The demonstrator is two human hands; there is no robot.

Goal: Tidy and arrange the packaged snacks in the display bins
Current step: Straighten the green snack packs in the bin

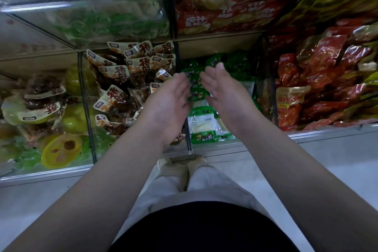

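Snacks fill two rows of clear bins, upper row set behind and above the lower one. In the lower row, from left to right, lie yellowish packs with dark contents, brown packs with white labels, green packs with white windows, and red packs. The brown and red packs are heaped at all angles. The green packs lie in a rough line running from the front wall toward the back of their bin. In the upper row, pale green bags sit over the left side and red bags with yellow sit over the middle.

Both arms reach forward over the lower row. The left hand is wide, fingers straight and together, palm turned to the right, and it holds nothing. It hangs above the dark divider between the brown and the green packs; its fingertips are blurred. The right hand is wide too, palm turned to the left, thumb up, and it also holds nothing. It is over the green packs, near the left hand but apart from it, so that the two palms face each other. Whether either hand touches a pack, I cannot tell.

Below the arms show light trousers, pale shoes and a grey floor.
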